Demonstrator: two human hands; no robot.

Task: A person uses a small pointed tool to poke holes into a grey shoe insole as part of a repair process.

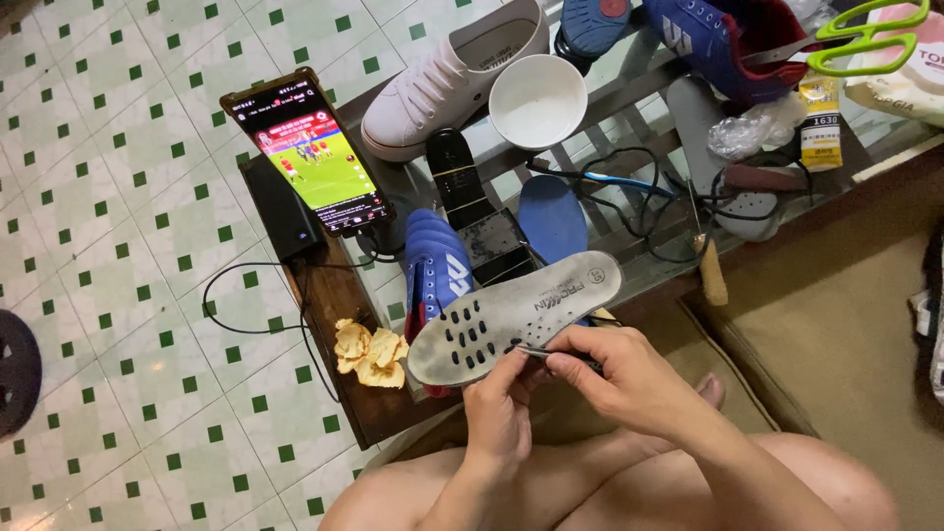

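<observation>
A grey insole (511, 315) with several dark oval holes is held above my lap, its underside up. My left hand (499, 418) grips its near edge from below. My right hand (619, 379) pinches a thin dark metal tool (539, 352), and the tool's tip touches the insole's near edge. A blue sports shoe (433, 265) lies on the table just behind the insole. Both my bare knees show at the bottom of the view.
On the low glass table (629, 93) lie a phone (307, 152) propped on a black power bank (283, 211), a white sneaker (447, 79), a white bowl (538, 100), a blue insole (553, 216), green-handled scissors (855, 39), a wooden-handled awl (710, 270), cables and yellowish scraps (369, 354).
</observation>
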